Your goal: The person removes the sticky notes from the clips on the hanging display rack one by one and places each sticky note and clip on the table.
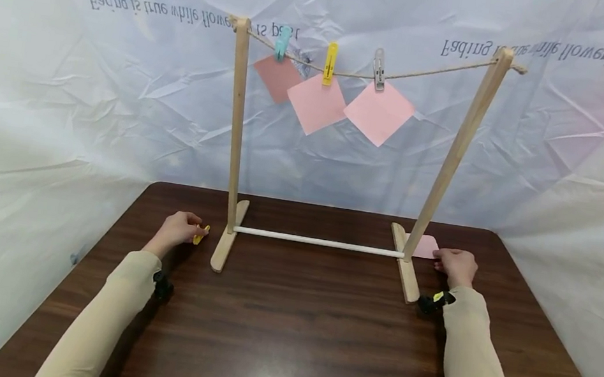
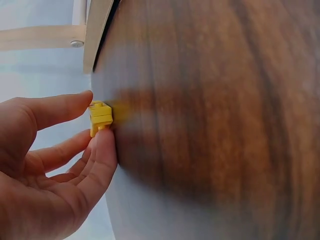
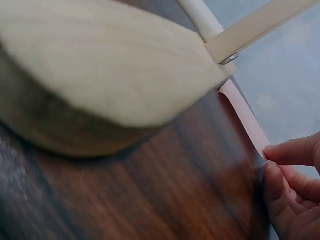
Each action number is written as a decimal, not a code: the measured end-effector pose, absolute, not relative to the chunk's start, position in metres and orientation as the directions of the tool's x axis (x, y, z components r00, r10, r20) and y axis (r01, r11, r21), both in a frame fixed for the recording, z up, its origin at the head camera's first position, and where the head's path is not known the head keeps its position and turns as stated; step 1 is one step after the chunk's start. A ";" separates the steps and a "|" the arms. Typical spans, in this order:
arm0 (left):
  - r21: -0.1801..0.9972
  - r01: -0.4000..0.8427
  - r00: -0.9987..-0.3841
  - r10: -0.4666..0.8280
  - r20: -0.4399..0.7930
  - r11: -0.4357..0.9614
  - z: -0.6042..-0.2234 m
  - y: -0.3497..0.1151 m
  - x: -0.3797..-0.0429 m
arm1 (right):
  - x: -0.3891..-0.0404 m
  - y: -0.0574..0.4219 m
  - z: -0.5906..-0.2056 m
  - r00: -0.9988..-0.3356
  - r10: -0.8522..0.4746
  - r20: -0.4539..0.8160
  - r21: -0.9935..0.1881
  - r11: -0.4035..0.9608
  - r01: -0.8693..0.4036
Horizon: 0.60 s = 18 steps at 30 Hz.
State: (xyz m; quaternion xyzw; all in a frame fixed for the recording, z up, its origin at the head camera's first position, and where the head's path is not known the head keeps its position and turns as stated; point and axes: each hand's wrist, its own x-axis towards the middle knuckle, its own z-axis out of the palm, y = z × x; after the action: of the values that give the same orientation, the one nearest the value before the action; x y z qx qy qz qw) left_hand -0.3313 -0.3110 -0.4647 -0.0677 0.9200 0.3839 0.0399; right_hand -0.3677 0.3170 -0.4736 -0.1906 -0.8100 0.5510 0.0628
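At the left of the table my left hand point(image 1: 178, 228) grips a yellow clothespin point(image 1: 201, 235) low over the wood. The left wrist view shows the clothespin point(image 2: 101, 116) end-on, between thumb and fingers. Over on the right, a square of pink paper point(image 1: 422, 246) lies partly behind the stand's post. My right hand point(image 1: 456, 266) pinches its near corner; in the right wrist view, thumb and finger meet at the end of the pink sheet point(image 3: 246, 117). Three pink sheets hang from a rope under a teal clothespin point(image 1: 282, 44), a yellow one and a grey one point(image 1: 379, 70).
Between my hands stands a wooden frame with a left post point(image 1: 236, 128), a right post point(image 1: 461, 146) and a white crossbar point(image 1: 317, 241). Its feet reach toward me on the brown table point(image 1: 283, 321). Pale printed cloth point(image 1: 185, 114) hangs behind and on both sides.
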 end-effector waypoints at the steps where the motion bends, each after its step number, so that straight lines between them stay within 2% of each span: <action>1: 0.700 -0.154 -0.988 -0.092 -0.126 0.697 -0.465 -0.311 -0.331 | -0.368 0.317 -0.474 -0.919 0.381 -0.102 -0.914 0.329 0.237; 18: 0.702 -0.149 -0.988 -0.076 -0.134 0.697 -0.467 -0.314 -0.331 | -0.367 0.315 -0.478 -0.926 0.368 -0.089 -0.909 0.351 0.226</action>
State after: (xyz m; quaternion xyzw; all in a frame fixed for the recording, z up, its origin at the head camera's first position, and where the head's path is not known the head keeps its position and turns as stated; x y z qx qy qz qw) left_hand -0.3307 -0.3136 -0.4669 -0.0611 0.9199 0.3845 0.0471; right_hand -0.3668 0.3152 -0.4778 -0.1814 -0.8192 0.5401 0.0655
